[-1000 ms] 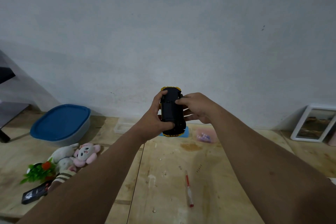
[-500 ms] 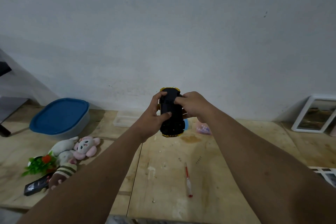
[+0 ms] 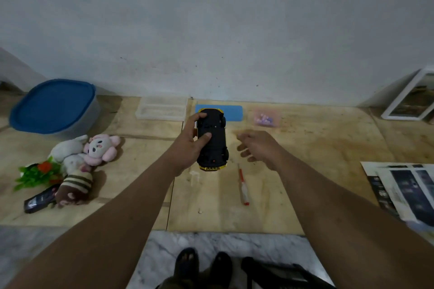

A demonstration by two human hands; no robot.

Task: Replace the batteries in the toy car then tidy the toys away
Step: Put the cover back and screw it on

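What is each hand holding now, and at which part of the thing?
The left hand grips the toy car round its left side, underside up, thumb on the underside. The right hand holds nothing.

Dim, soft focus, wide-angle edge warp, blur

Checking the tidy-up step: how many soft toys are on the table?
3, in one pile at the table's left: a pink plush, a white plush touching its left side, and a striped brown plush nearest the front edge. More could be hidden underneath.
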